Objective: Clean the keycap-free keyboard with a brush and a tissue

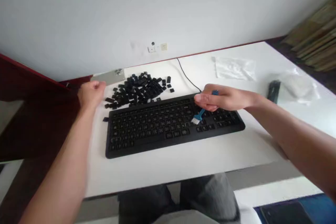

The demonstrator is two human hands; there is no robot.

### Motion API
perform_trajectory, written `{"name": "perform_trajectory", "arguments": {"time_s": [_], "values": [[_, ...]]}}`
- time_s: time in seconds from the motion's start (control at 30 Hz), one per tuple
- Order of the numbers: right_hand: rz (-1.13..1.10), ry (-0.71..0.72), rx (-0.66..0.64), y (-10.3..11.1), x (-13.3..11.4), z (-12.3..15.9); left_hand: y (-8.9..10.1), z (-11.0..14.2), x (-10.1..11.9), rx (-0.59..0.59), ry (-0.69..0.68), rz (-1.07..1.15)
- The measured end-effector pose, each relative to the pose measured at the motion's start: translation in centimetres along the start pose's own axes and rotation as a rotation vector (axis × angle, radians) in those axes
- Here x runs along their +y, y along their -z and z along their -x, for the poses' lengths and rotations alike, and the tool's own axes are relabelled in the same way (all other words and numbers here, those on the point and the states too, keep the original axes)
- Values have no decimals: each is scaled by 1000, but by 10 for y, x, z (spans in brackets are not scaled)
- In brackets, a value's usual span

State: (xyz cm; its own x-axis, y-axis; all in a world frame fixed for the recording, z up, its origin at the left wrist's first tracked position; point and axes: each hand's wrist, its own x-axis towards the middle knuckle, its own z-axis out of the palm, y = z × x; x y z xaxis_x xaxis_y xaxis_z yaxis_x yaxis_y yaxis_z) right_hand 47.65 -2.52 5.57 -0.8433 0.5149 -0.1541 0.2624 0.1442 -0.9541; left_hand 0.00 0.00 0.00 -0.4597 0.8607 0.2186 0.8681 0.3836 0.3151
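Note:
A black keyboard [154,140] with its keycaps off lies across the white table. My right hand [216,98] is closed around the handle of a small blue brush [200,114]. Its white bristles point down at the keyboard's right half, by the bare key sockets. My left hand [91,94] is curled into a fist at the table's left edge, with nothing seen in it. Beside that fist, a heap of loose black keycaps [139,89] is spread behind the keyboard. A grey phone [110,77] with a camera bump lies just behind the left hand.
The keyboard's cable [185,73] runs back to the wall, below the sockets [157,47]. A clear plastic bag [233,68] lies at the back right. Farther right are a black bundle [273,91] and a whitish plastic-wrapped bundle [298,85]. My legs are under the front edge.

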Motion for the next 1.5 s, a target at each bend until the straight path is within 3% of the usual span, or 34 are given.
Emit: {"name": "perform_trajectory", "arguments": {"time_s": [0.13,0.27,0.47,0.73,1.0,1.27,1.43,1.5], "values": [[26,32,70,2,5,-2,1,2,1,9,7,22],[75,-11,62,0,7,-3,-1,1,-3,16,11,36],[-17,149,181,-1,6,-8,-3,1,-7,34,-9,59],[16,61,15,-6,10,-6,-1,2,-6,23,7,71],[28,127,180,16,1,-2,-3,1,-7,21,-6,50],[89,117,150,3,11,-9,-2,2,-6,31,-6,65],[79,127,333,7,13,-10,-2,2,-6,33,-13,62],[91,90,317,10,14,-9,-2,2,-6,29,-7,57]]}}
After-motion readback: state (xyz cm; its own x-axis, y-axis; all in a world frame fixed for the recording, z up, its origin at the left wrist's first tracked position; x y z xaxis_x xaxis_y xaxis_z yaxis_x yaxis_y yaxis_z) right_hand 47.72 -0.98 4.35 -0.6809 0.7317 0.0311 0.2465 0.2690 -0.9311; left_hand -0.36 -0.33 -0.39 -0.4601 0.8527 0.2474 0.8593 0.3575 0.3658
